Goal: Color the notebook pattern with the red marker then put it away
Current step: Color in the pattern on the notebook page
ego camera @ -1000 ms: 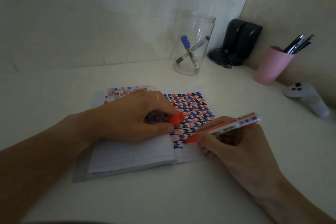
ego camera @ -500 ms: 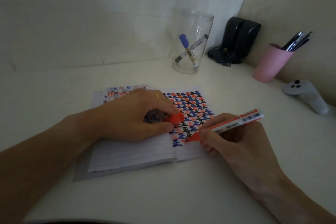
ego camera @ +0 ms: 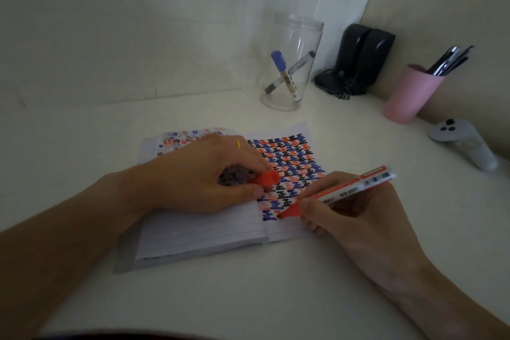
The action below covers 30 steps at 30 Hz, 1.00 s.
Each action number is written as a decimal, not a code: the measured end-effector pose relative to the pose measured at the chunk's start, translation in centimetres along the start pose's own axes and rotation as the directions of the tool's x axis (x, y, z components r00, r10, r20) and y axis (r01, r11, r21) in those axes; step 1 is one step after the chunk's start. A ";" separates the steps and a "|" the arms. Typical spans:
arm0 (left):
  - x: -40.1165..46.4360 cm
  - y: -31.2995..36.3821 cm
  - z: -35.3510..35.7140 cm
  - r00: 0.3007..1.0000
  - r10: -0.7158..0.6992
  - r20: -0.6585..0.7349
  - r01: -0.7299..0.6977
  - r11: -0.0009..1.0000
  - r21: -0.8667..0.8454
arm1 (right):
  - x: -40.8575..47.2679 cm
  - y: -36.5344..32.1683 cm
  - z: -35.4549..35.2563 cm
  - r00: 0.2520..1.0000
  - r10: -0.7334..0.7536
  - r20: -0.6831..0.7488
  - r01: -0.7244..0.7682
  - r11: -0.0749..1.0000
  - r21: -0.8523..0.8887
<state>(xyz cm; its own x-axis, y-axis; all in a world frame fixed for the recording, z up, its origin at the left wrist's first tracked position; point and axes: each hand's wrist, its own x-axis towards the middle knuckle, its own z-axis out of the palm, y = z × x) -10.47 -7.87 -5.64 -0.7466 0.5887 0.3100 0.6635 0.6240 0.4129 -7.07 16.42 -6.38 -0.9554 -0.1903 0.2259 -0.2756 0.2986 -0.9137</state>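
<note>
An open notebook [ego camera: 198, 232] lies on the white desk, its right page covered with a red, blue and black pattern [ego camera: 287, 157]. My right hand [ego camera: 356, 212] grips the red marker [ego camera: 339, 193], whose tip touches the lower end of the pattern near the page's inner fold. My left hand [ego camera: 204, 179] presses on the notebook's left page and pinches the marker's red cap [ego camera: 265, 180] between thumb and fingers. The left hand hides part of the pattern.
A clear plastic jar [ego camera: 289, 63] holding two markers stands behind the notebook. To its right sit black speakers [ego camera: 361, 58], a pink cup [ego camera: 408, 94] with pens, and a white controller [ego camera: 463, 143] near the right wall.
The marker tip has shifted slightly along the bottom rows of the pattern. My left hand has stayed in place on the notebook with the cap.
</note>
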 end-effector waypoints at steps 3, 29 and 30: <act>0.0 -0.1 0.0 1.000 0.001 -0.001 -0.001 1.000 -0.002 | 0.0 -0.1 0.0 1.000 -0.012 0.013 0.012 1.000 0.000; -0.1 0.0 -0.1 0.996 -0.087 0.011 0.088 0.994 -0.070 | 9.2 -0.2 1.6 0.974 0.174 -0.144 -0.073 0.844 0.532; 0.1 0.1 0.0 0.996 -0.089 0.010 0.089 0.995 -0.053 | 9.1 0.3 1.8 0.975 0.177 -0.136 -0.079 0.843 0.532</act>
<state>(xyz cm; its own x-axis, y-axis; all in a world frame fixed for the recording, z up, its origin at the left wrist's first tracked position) -10.46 -7.78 -5.56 -0.8021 0.5360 0.2633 0.5905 0.6459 0.4838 -15.66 13.08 -5.18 -0.9945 -0.0060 0.1043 -0.1001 -0.2310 -0.9678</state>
